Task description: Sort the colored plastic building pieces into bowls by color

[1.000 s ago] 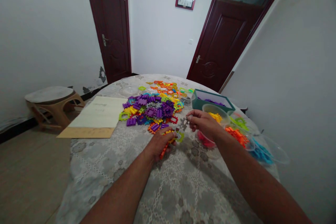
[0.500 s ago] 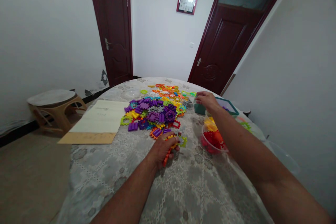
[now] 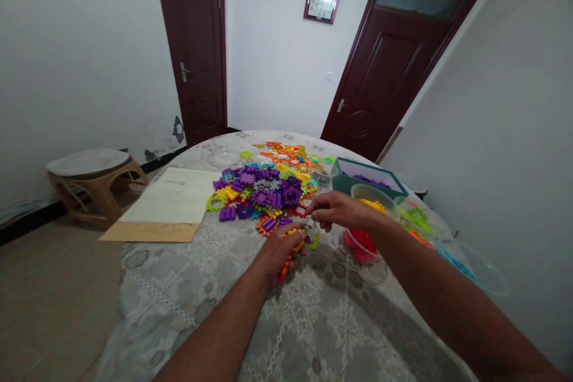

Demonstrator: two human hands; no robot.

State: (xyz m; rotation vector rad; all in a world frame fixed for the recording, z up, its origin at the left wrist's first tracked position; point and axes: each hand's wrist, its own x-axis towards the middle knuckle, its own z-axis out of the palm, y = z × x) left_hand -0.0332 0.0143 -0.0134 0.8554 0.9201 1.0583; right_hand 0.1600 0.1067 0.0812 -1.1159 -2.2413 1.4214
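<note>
My left hand is closed round a cluster of joined plastic building pieces. An orange piece sticks out below its fingers, and a lime green piece shows past the fingertips. Yellow shows under the thumb. Just above, my right hand pinches a small grey building piece, partly hidden by the fingers; I cannot tell whether it is joined to the cluster. Beyond both hands lies a heap of gear-edged building pieces, with a purple piece among them.
To the right stand a green box with purple pieces and clear tubs of yellow pieces and red pieces. A clear lid lies near the right edge. Paper lies at left, with a stool beyond.
My right hand has come back from over the green box, down and left to my left hand, its fingers now pinched. My left hand has stayed nearly still, holding the cluster.
</note>
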